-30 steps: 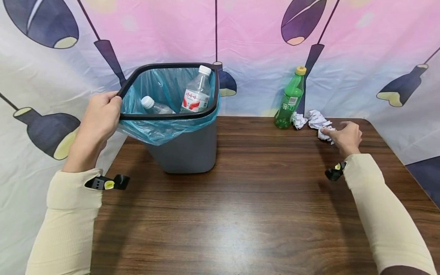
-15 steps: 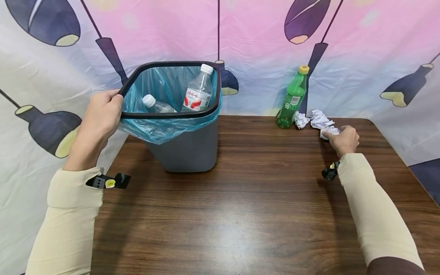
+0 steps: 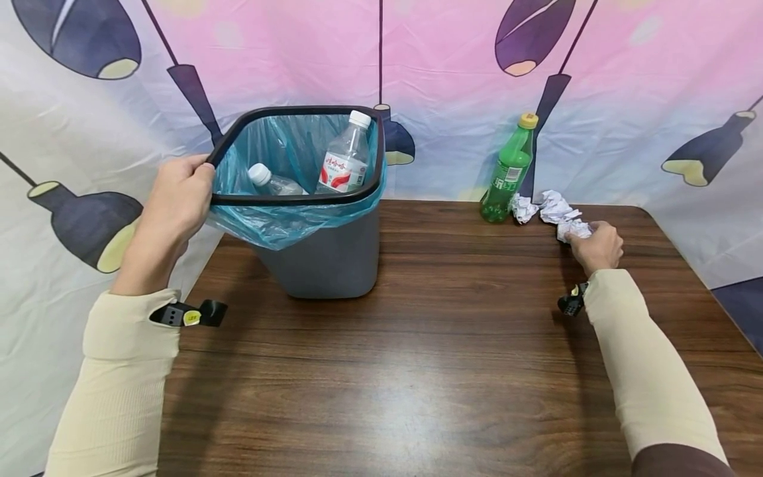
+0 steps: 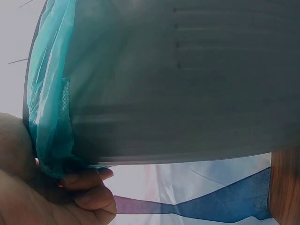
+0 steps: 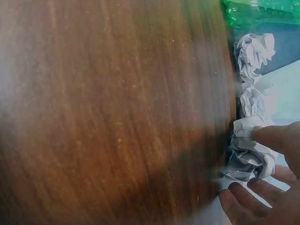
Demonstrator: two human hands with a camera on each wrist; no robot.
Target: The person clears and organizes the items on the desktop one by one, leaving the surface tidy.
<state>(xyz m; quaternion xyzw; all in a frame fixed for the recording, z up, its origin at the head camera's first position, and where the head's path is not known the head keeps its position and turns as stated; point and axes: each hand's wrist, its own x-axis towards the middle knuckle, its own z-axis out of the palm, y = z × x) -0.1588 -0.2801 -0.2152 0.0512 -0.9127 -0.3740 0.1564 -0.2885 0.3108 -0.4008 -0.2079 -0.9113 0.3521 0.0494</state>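
- Think of the table (image 3: 411, 331) as a clock, with 12 at the far edge by the wall cloth (image 3: 441, 66).
- The right hand (image 3: 599, 246) is out at 2 o'clock. It pinches the near paper ball (image 3: 572, 230), thumb on one side and bent fingers on the other. The ball looks like it is sitting on the table.
- The middle paper ball (image 3: 556, 207) is just beside that one, toward 11 o'clock. The end paper ball (image 3: 524, 209) is next along, toward 9 o'clock. No hand is on those two.
- The green bottle (image 3: 508, 173) stands close to the end ball, near 1 o'clock, leaning a bit, with its yellow cap up.
- The left hand (image 3: 179, 195) is at 10 o'clock. Its fingers curl round the edge of the grey bin (image 3: 334, 265), over the blue bag (image 3: 271, 228).
- Inside the bin, a bottle with a red and white label (image 3: 344, 162) leans at 3 o'clock. Another clear bottle (image 3: 280, 186) lies lower, its cap toward 9 o'clock.
- I think the step now is getting hold of the near ball.
- The next move calls for a snug squeeze and a lift straight up, so the ball beside it isn't dragged. The left hand should keep the bin steady.
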